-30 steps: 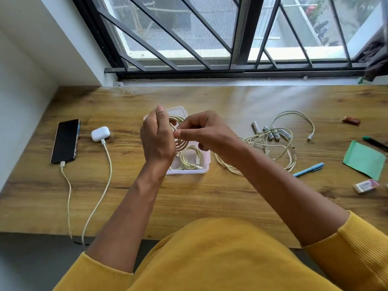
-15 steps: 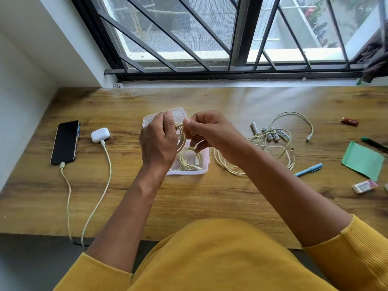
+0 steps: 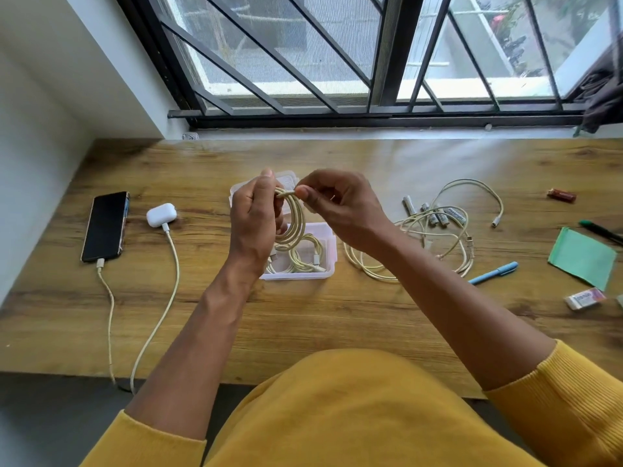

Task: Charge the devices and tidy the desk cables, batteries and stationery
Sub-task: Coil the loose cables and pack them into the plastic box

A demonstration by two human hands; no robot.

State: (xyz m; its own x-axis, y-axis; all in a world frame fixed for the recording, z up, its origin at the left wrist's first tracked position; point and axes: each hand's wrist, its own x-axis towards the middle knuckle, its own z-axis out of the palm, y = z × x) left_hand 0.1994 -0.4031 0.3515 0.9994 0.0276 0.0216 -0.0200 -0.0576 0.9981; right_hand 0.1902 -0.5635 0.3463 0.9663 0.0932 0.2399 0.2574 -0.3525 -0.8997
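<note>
Above a clear plastic box [image 3: 328, 242] I hold a cream cable coil [image 3: 295, 220]. My left hand [image 3: 251, 224] grips the loops and my right hand [image 3: 340, 207] pinches the top of the coil. Another coiled cable [image 3: 303, 256] lies inside the box. A black phone [image 3: 106, 225] and a white earbuds case [image 3: 161, 214] lie at the left, each plugged into a cable. A loose tangle of cream cables [image 3: 438, 237] and several batteries [image 3: 435, 212] lie to the right.
On the wooden desk [image 3: 337, 315] at the right lie a blue pen [image 3: 494, 273], a green paper [image 3: 583, 257], an eraser [image 3: 585, 298], a dark pen [image 3: 601, 230] and a brown battery [image 3: 561, 195]. A barred window [image 3: 337, 62] runs along the back.
Both hands have kept working the coil over the box; my right fingers have shifted to pinch its top and the loops now hang lower from my left hand.
</note>
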